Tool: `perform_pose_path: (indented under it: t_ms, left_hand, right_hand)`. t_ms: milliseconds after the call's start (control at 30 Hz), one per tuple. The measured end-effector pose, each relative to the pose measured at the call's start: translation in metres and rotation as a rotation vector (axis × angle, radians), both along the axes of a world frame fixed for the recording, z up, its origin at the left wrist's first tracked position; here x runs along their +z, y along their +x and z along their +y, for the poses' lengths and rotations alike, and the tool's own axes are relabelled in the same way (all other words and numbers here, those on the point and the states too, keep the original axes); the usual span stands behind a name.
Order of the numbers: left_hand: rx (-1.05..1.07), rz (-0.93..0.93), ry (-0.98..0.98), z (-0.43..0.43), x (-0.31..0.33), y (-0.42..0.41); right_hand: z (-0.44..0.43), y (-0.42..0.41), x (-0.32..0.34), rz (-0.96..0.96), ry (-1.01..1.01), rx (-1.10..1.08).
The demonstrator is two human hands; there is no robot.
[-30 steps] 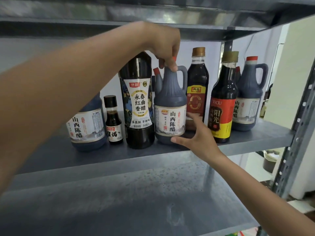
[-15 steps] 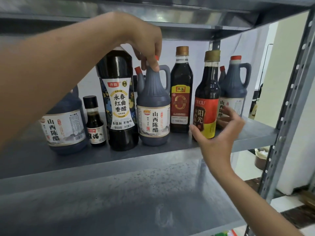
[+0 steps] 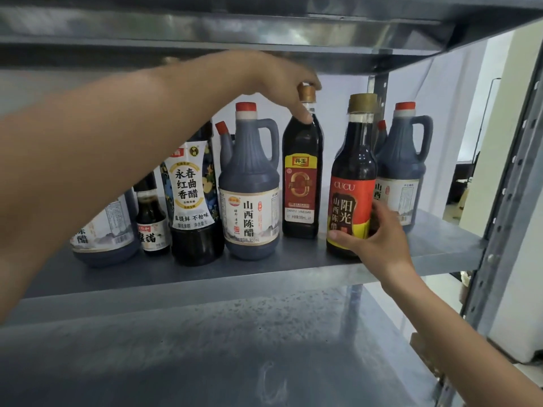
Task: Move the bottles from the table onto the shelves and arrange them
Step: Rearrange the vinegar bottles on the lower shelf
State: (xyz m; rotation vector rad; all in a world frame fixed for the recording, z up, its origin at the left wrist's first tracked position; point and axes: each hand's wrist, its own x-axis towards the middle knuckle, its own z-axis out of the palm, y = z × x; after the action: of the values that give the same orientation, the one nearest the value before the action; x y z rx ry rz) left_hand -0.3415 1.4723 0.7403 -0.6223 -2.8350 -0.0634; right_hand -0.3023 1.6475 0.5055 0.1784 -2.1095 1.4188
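Several dark vinegar bottles stand in a row on a grey metal shelf. My left hand grips the neck of the slim Danyu bottle, just under its gold cap. My right hand wraps around the lower body of the CUCU bottle with the red and yellow label, near the shelf's front edge. Left of the Danyu bottle stands a handled jug with a red cap, untouched. Another handled jug stands at the far right, behind the CUCU bottle.
Left of the jug stand a tall floral-label bottle, a small black-capped bottle and a round jug partly hidden by my left arm. The shelf above hangs close over the caps. A perforated steel upright borders the right side.
My left hand let go of the red-capped jug's top and moved right onto the Danyu bottle's neck. My right hand closed around the CUCU bottle.
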Motion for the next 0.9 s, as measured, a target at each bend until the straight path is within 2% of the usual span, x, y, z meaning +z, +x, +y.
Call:
perform_pose_path:
  t_ms: [100, 233, 767, 900]
  left_hand:
    - [-0.026, 0.036, 0.078, 0.007, -0.004, -0.006]
    - [-0.018, -0.081, 0.189, 0.007, 0.005, 0.000]
    - [0.023, -0.053, 0.233, 0.024, 0.008, 0.027]
    - [0.024, -0.039, 0.190, 0.023, 0.010, 0.035]
  right_hand:
    - [0.009, 0.003, 0.001, 0.001, -0.024, 0.038]
    - [0.024, 0.003, 0.000, -0.008, -0.030, 0.055]
    - [0.050, 0.003, 0.001, -0.055, -0.041, 0.128]
    - [0.053, 0.003, 0.002, -0.063, -0.036, 0.153]
